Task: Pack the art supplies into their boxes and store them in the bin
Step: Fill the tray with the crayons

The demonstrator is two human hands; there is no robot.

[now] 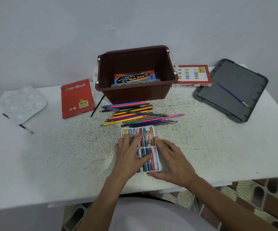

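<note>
Pencils (135, 114) lie between bin (135, 74) behind and tray (158, 162) before.

table (218, 147): white, speckled | wall (51, 30): plain grey | floor (259, 197): patterned tiles, below table's near edge

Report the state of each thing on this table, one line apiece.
Brown plastic bin: open, water colour box inside.
Grey plastic lid: off, flat on table.
White plastic pastel tray: unboxed, uncovered, pastels in it.
Red oil pastels box: lying flat, without tray.
Coloured pencils: loose, piled on table.
Left hand: fingers flat on pastels.
Right hand: against tray's right edge.
</note>
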